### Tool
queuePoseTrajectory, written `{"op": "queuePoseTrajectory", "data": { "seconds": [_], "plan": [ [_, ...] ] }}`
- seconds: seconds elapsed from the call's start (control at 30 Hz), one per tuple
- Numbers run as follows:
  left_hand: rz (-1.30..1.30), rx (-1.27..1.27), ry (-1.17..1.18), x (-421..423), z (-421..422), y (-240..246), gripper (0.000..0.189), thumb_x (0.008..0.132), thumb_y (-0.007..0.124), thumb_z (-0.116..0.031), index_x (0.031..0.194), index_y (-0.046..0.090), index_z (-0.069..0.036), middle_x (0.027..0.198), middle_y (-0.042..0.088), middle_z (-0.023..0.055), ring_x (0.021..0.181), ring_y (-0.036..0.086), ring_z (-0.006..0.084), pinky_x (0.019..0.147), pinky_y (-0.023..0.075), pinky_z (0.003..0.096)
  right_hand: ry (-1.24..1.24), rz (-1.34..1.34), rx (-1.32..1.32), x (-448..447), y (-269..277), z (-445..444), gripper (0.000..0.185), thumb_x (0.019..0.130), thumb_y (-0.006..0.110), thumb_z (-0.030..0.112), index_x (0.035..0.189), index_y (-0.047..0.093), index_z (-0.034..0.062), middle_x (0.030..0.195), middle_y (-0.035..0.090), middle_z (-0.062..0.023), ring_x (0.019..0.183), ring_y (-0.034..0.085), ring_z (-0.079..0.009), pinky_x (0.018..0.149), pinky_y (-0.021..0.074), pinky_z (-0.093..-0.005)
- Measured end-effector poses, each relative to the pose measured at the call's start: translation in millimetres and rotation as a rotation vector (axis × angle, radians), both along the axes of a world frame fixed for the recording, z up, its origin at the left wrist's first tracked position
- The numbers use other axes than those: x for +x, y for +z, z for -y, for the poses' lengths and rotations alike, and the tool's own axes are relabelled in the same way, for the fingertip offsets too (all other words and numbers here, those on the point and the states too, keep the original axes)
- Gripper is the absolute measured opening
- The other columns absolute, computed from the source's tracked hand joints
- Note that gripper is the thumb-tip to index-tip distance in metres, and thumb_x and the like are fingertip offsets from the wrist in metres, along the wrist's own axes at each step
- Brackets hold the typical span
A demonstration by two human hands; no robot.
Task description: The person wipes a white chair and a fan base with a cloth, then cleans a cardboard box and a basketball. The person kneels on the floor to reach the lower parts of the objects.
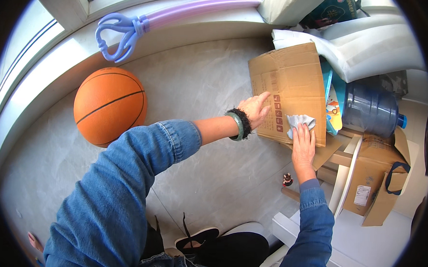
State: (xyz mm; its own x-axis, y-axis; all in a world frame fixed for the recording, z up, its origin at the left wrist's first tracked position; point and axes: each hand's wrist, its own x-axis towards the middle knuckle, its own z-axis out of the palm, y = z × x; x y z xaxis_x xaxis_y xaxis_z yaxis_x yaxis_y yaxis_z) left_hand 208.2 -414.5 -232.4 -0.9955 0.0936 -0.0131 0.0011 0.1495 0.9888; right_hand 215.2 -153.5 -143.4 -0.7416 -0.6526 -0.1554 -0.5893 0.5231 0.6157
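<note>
My right hand (304, 148) presses a crumpled light grey cloth (300, 122) against the lower right part of a cardboard box (291, 79). The box side bears printed handling symbols. My left hand (255, 110), with a green bangle and a dark fuzzy band at the wrist, is at the box's left part with fingers apart and nothing held. Whether its fingertips touch the cardboard is unclear. Blue and yellow flat items (334, 106) stand just right of the box.
An orange basketball (109, 107) lies on the grey floor at left. A purple balloon wand (121, 33) rests on the window ledge. At right are a large blue water bottle (371, 108), an opened carton (371, 176) and a white curtain (364, 43). A small figurine (287, 180) lies below.
</note>
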Motion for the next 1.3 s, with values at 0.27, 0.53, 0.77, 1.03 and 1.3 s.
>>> {"op": "queuePoseTrajectory", "data": {
  "seconds": [0.27,0.53,0.77,1.03,1.3],
  "plan": [
    [0.001,-0.281,0.082,-45,66,8,0.056,0.086,0.056,-0.035,0.133,0.04,-0.008,0.124,0.052,0.0222,0.115,0.049,0.0382,0.097,0.0405,0.047,0.109,-0.191,-0.046,-111,2,64,0.039,0.083,0.05,0.009,0.122,0.055,0.0057,0.139,0.045,-0.0112,0.132,0.038,-0.0266,0.109,0.0282,-0.0442],
    [0.085,-1.32,-0.043,-64,237,60,0.069,0.088,0.049,-0.053,0.144,0.032,-0.015,0.15,0.025,0.0163,0.142,0.015,0.0337,0.112,0.0204,0.0521,0.049,-0.234,-0.154,-117,-10,67,0.04,0.083,0.049,0.006,0.123,0.053,0.0061,0.14,0.043,-0.0106,0.132,0.038,-0.0265,0.109,0.0292,-0.0435],
    [0.177,-1.527,-0.142,-72,302,37,0.074,0.089,0.054,-0.045,0.149,0.015,-0.026,0.145,0.033,0.0181,0.125,0.045,0.034,0.098,0.0371,0.0476,0.062,-0.145,-0.048,-93,-8,58,0.038,0.083,0.05,0.008,0.121,0.054,0.0052,0.139,0.044,-0.0103,0.131,0.039,-0.026,0.108,0.0311,-0.042],
    [0.141,-1.421,-0.172,-82,305,37,0.08,0.081,0.059,-0.013,0.148,0.017,-0.023,0.121,0.052,0.0159,0.092,0.064,0.0309,0.074,0.0516,0.0421,0.054,-0.069,-0.034,-103,11,64,0.031,0.079,0.055,0.009,0.11,0.06,0.0085,0.129,0.053,-0.006,0.122,0.047,-0.0241,0.097,0.0411,-0.0384],
    [0.16,-1.354,-0.199,-99,297,35,0.093,0.074,0.073,-0.022,0.148,0.017,-0.026,0.128,0.046,0.0149,0.106,0.059,0.0275,0.08,0.0471,0.0399,-0.124,0.035,-0.002,-109,32,101,0.022,0.077,0.057,0.008,0.099,0.061,0.0089,0.112,0.057,-0.0048,0.105,0.052,-0.0239,0.086,0.0451,-0.0366]
  ]
}}
